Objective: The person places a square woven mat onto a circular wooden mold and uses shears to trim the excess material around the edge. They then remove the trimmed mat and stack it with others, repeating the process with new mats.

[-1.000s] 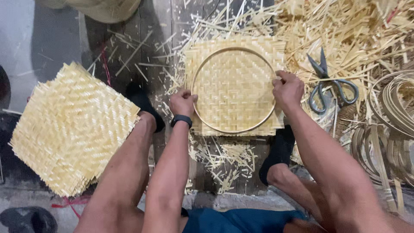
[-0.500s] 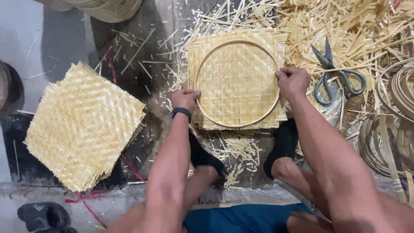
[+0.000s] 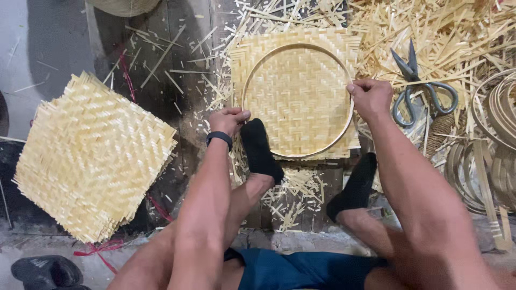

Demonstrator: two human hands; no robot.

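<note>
1. Your left hand (image 3: pixel 228 119) is pinching the left edge of the round bamboo hoop (image 3: pixel 297 50), fingers closed on its rim.
2. Your right hand (image 3: pixel 371 98) is gripping the hoop's right edge, fingers curled shut around it.
3. The hoop is lying flat on the square woven bamboo mat (image 3: pixel 298 94), which is resting on the dark wooden floor (image 3: pixel 156 96) straight ahead of you.
4. Your left foot, in a black sock (image 3: pixel 260 150), is pressing on the lower left of the hoop and mat; the other black-socked foot (image 3: pixel 355 185) is sitting just below the mat's lower right corner.
5. A stack of woven bamboo mats (image 3: pixel 91 158) is lying well apart to your left.
6. Large metal scissors (image 3: pixel 422 88) are lying just beside your right hand, among loose bamboo strips (image 3: pixel 451 32).
7. Coiled bamboo hoops (image 3: pixel 494 134) are piling at the far right.
</note>
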